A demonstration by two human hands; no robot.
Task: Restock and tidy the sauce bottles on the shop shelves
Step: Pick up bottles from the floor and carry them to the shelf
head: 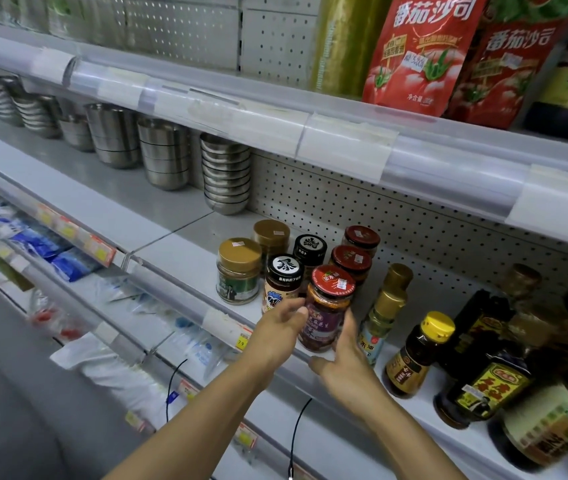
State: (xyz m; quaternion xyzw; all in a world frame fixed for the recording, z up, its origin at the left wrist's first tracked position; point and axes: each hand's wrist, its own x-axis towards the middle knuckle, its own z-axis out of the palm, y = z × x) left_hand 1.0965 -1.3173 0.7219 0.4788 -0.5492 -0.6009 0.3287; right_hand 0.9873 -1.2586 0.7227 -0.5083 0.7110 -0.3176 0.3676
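A red-lidded jar of dark chili sauce stands slightly tilted at the front edge of the white shelf. My left hand holds its left side with fingertips curled against the glass. On the jar's right side, the straight fingers of my right hand press against it, thumb spread out below. Behind it stand two more red-lidded jars, two black-lidded jars and two gold-lidded jars. To the right are a gold-capped oil bottle and a yellow-capped dark sauce bottle.
Large dark soy sauce bottles crowd the shelf's right end. Stacks of steel bowls line the back left. Red tomato sauce pouches hang on the shelf above. Blue and clear packets fill the shelves below.
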